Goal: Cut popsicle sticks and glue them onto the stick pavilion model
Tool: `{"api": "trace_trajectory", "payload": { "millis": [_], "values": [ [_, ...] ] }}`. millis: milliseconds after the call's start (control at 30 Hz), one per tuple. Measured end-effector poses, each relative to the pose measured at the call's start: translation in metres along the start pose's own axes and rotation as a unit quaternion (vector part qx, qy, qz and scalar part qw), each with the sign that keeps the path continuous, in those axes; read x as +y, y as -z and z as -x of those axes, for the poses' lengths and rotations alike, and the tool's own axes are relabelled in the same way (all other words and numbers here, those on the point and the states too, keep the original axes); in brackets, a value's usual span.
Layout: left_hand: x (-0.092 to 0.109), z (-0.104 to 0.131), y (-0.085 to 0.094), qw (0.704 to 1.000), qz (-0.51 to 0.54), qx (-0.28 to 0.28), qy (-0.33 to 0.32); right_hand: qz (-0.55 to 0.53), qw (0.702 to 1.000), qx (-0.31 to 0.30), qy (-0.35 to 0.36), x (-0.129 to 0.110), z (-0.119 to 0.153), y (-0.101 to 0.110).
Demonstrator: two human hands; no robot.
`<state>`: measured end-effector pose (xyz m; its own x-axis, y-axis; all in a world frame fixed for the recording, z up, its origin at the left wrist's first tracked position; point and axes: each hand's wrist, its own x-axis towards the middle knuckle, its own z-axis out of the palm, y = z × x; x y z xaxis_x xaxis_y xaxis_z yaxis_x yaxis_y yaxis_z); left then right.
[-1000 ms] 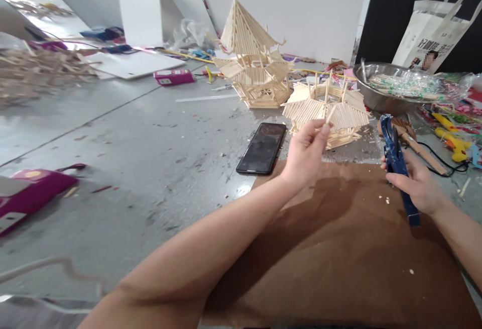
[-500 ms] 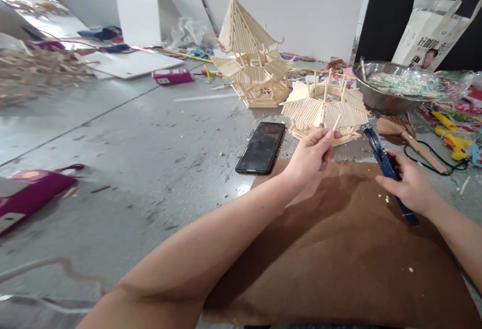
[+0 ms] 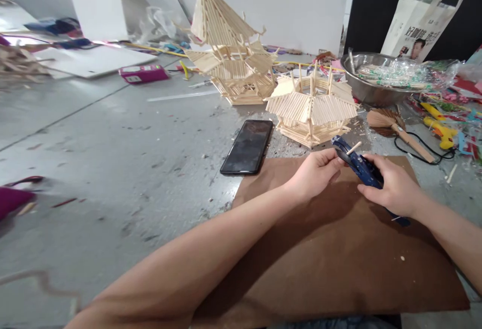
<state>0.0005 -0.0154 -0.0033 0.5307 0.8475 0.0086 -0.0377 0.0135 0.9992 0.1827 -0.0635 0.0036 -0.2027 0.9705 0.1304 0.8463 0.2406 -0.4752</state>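
A left hand, fingertips pinched closed, apparently steadies 1 end of a pale stick across the head of a blue cutter, the free end jutting beyond the tool. A right hand curls partly closed around the cutter's handles, seemingly to keep its head angled toward the pinch. The stick lies just past the left fingertips, near 1 of 2 stick models and above a brown board.

You get cool, fairly bright light, with whitish glare on the grey floor and soft shadow across the brown sheet. Your view smears and stretches toward the left edge.
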Motion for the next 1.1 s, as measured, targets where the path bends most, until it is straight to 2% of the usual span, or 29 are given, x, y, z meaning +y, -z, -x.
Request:
{"api": "trace_trajectory", "payload": {
  "millis": [433, 667, 867, 1100],
  "values": [
    [-0.0021, -0.0018, 0.0029, 0.999, -0.048, -0.012, 0.017, -0.066, 0.995, -0.06, -0.038, -0.0051, -0.0019, 0.0064],
    [-0.0016, -0.0008, 0.0013, 0.998, -0.06, -0.003, 0.02, -0.074, 0.995, -0.061, -0.041, -0.0054, -0.0016, 0.008],
    [-0.0018, -0.0019, 0.0015, 0.997, -0.07, 0.005, 0.028, -0.061, 0.995, -0.068, -0.033, -0.0064, -0.0021, 0.0065],
    [0.0016, 0.0007, 0.001, 0.989, -0.146, -0.013, -0.006, -0.003, 0.995, -0.092, -0.025, -0.0099, 0.0007, 0.0089]
  ]
}}
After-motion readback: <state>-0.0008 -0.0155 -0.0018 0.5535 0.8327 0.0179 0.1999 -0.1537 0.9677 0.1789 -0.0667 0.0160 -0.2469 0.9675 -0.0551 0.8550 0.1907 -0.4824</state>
